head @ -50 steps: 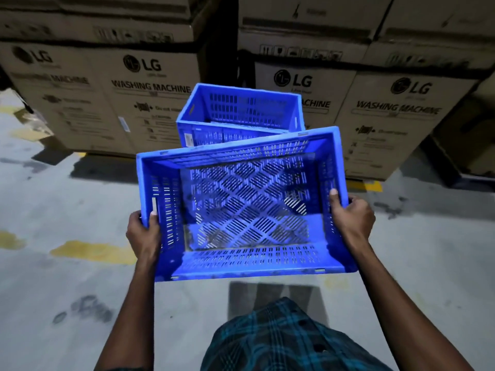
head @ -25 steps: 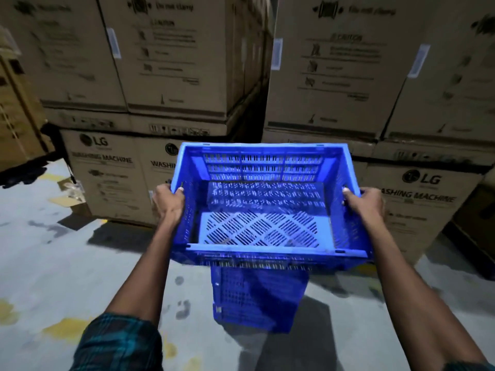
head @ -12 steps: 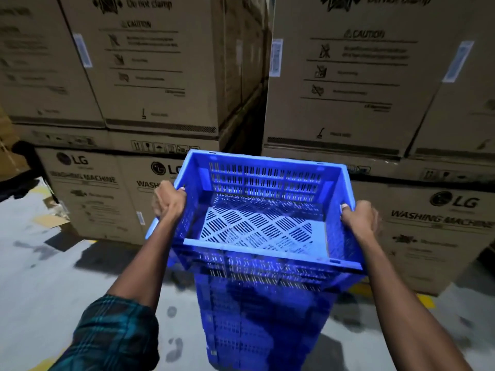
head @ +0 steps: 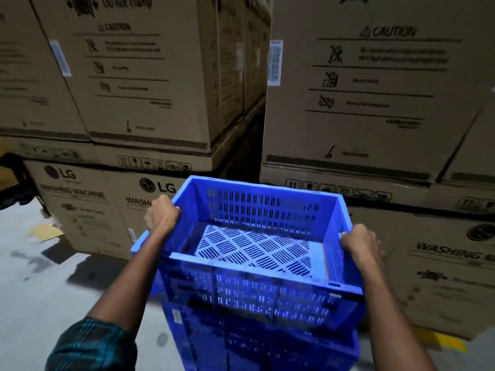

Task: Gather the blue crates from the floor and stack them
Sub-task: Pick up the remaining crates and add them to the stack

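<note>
Left hand (head: 160, 216) and right hand (head: 359, 243) grip the top crate (head: 257, 236) rims — sitting skewed on the crate stack (head: 254, 330) (cartons (head: 375, 103) behind).

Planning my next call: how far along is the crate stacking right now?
Done: a stack of blue crates already stands before the cardboard boxes. In hand: the left hand and right hand grip the side rims of the top crate, which sits slightly askew on the stack, not clearly seated. Left: settling it and letting go; no other loose crates show here.
</note>
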{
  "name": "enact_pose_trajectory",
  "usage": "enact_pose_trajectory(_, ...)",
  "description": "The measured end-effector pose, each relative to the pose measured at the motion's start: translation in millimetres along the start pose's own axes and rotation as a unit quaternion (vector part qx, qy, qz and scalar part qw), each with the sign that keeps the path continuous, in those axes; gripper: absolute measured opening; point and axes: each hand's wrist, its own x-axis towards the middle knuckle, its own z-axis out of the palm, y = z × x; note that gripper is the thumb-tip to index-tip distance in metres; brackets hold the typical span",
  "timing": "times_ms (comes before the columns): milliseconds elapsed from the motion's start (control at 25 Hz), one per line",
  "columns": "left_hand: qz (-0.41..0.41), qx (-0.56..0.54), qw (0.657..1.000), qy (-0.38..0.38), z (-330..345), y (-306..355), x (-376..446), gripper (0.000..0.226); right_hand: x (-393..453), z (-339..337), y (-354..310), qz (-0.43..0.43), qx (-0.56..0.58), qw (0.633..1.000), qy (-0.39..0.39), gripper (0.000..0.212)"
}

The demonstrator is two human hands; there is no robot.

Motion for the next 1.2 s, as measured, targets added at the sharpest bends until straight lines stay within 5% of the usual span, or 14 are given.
enact_pose_trajectory(480, 0.062, 0.093, 0.993, -0.048, 33, -3, 39, 0.03, 7, 11, -13, 0.068, -0.097, 0.992, 0.032, 0.042)
enact_pose_trajectory(760, 0.074, 0.083, 0.989, -0.1, 25, -4, 28, 0.03, 3, -6, -3, 0.061, -0.09, 0.994, 0.016, 0.021)
enact_pose_trajectory(960, 0.078, 0.075, 0.988, -0.114, 25, -1, 19, 0.03, -5, -3, 1, 0.102, -0.108, 0.988, 0.042, 0.045)
enact_pose_trajectory(1200, 0.093, 0.067, 0.988, -0.105, 27, 1, 21, 0.03, -14, 0, 7, 0.103, -0.106, 0.988, 0.043, 0.046)
